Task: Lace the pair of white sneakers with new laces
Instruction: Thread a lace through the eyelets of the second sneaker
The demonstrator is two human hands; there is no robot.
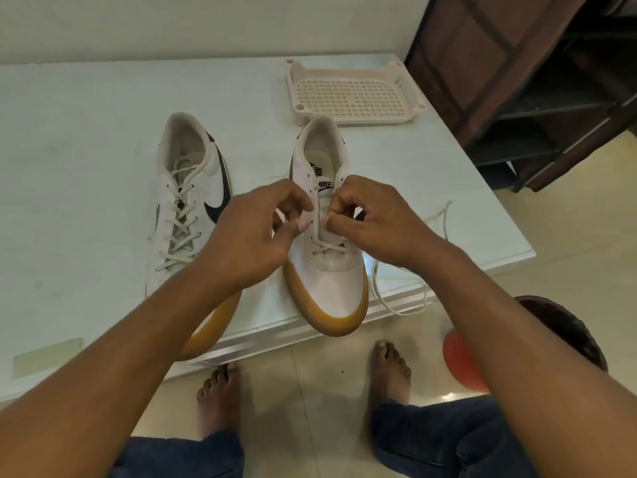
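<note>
The half-laced white leather sneaker with a tan rubber sole (327,281) is set at the near edge of the pale glossy desk (86,132), toe toward 6 o'clock and heel toward 12. Only its two lowest eyelet rows are crossed by the new off-white flat lace (329,248); the eyelets above are not yet threaded. One free end is trailed out to 3 o'clock, across the desk and over its edge.

The left grip (255,232) is closed, thumb against curled fingers, and a strand of the lace appears to be pinched at the 9 o'clock eyelet row. The right grip (375,222) is likewise curled tight on the lace at the 3 o'clock row; the exact contact is hidden by the fingers.

The step in hand is judged to be the threading of the third row. Next, the tip must be fed through the small eyelet, drawn through and evened against the other side.

At 9 o'clock a fully laced white leather sneaker with a dark swoosh (186,208) is laid. At 12 to 1 o'clock a cream perforated plastic tray (344,94) is placed.
</note>
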